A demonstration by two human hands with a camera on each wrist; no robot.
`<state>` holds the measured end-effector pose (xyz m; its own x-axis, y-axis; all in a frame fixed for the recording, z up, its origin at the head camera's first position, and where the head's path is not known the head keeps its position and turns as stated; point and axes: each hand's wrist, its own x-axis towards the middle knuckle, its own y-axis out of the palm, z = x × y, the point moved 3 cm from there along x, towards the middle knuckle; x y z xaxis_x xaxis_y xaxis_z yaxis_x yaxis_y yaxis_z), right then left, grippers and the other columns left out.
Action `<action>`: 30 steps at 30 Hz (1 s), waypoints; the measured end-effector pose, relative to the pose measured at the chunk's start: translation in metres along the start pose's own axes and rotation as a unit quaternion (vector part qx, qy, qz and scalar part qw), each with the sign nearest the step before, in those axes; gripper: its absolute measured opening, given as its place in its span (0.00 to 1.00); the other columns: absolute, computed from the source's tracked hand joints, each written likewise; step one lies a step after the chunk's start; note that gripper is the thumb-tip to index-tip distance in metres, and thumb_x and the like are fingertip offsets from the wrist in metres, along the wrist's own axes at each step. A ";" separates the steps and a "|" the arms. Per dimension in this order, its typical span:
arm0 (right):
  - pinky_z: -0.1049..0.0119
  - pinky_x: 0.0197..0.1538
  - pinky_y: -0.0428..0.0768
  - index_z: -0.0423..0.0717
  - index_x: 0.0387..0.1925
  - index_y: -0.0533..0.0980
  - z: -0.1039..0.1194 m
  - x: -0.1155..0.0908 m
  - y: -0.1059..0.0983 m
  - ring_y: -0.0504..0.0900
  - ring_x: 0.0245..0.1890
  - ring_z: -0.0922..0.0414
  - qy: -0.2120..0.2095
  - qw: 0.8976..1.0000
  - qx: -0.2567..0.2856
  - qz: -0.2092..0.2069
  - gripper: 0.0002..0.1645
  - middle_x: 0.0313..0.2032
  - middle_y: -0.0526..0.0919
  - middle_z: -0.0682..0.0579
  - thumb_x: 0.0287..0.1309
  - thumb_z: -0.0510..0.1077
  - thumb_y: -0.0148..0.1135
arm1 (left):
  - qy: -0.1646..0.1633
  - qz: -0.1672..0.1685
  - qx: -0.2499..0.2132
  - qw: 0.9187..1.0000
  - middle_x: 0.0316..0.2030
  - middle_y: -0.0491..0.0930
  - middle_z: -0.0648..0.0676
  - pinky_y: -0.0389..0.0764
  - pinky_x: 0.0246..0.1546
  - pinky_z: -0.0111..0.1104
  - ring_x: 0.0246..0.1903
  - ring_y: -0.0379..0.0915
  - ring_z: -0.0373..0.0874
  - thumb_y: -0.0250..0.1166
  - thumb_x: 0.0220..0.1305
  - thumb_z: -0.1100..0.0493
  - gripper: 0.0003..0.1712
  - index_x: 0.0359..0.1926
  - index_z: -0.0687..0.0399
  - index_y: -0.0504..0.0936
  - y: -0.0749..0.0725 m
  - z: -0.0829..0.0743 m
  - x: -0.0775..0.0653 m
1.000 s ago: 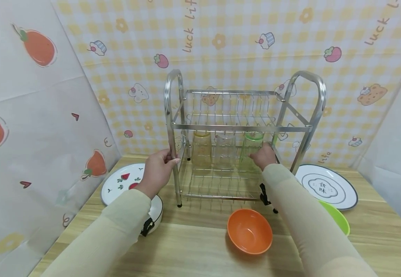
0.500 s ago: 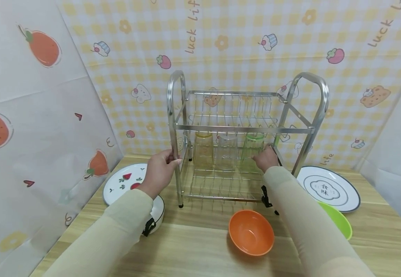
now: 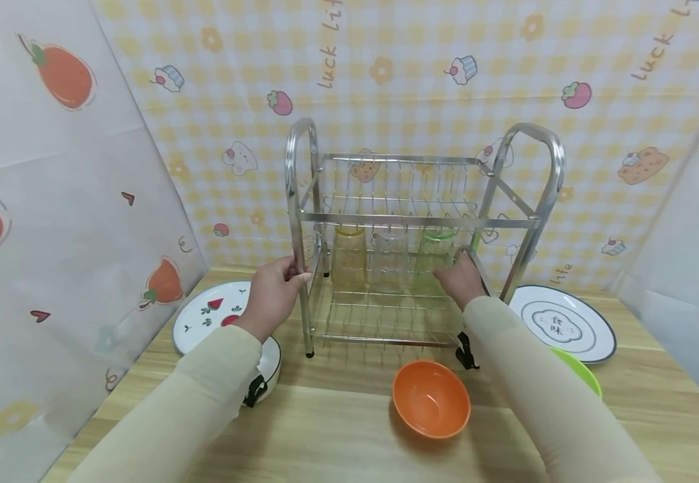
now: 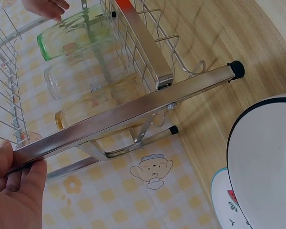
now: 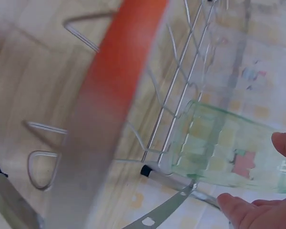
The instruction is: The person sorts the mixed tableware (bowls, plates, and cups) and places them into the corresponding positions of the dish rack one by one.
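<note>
My left hand (image 3: pixel 277 295) pinches the front left post (image 4: pixel 100 121) of a two-tier metal dish rack (image 3: pixel 416 221) between thumb and fingers. Inside the lower tier, my right hand (image 3: pixel 461 276) is at the right side of a green glass (image 5: pixel 229 148). Its thumb overlaps the glass in the right wrist view, and the fingers lie spread just beside it. A clear glass (image 3: pixel 390 261) and a yellow glass (image 3: pixel 349 258) stand in a row to the left of the green one. All three glasses rest on the lower wire shelf.
An orange bowl (image 3: pixel 431 399) stands before the rack. At the left are a white plate with a fruit pattern (image 3: pixel 195 312) and a white bowl (image 4: pixel 271 157). A white plate with lettering (image 3: pixel 567 325) and a green bowl (image 3: pixel 585 372) lie at the right, partly behind my sleeve.
The head view has shifted slightly. My right hand has edged a little to the right of the green glass, which stays in place. My left hand keeps its hold on the post.
</note>
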<state>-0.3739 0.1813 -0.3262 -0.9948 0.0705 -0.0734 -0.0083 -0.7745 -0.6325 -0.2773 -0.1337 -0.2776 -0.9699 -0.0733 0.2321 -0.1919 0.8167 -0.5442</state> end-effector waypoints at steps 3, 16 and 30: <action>0.42 0.66 0.61 0.35 0.73 0.33 0.000 -0.011 -0.003 0.51 0.70 0.35 -0.024 1.000 0.011 0.008 0.50 0.74 0.38 0.36 0.67 0.49 0.50 | 0.003 -0.001 -0.003 1.000 0.39 0.82 0.64 0.77 0.41 0.42 0.38 0.75 0.51 0.60 0.68 0.61 0.09 0.44 0.63 0.81 0.001 0.001 0.001; 0.40 0.68 0.58 0.40 0.75 0.36 -0.002 -0.063 -0.006 0.49 0.72 0.37 -0.042 0.999 0.001 0.031 0.48 0.74 0.46 0.36 0.67 0.53 0.49 | 0.009 -0.002 0.000 1.000 0.39 0.83 0.62 0.78 0.43 0.43 0.40 0.76 0.52 0.60 0.68 0.62 0.10 0.45 0.64 0.81 0.001 0.002 0.001; 0.38 0.65 0.61 0.35 0.74 0.46 -0.002 -0.109 -0.007 0.55 0.69 0.36 -0.088 0.994 -0.063 0.016 0.47 0.71 0.53 0.33 0.66 0.52 0.56 | 0.022 0.000 0.010 1.000 0.38 0.82 0.61 0.76 0.40 0.42 0.38 0.73 0.51 0.60 0.69 0.61 0.09 0.42 0.63 0.80 -0.002 0.005 -0.001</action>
<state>-0.2648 0.1808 -0.3153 -0.9968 -0.0725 0.0333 0.0259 -0.6885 -0.7248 -0.2770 -0.1382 -0.2806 -0.9622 -0.0479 0.2680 -0.1961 0.8047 -0.5603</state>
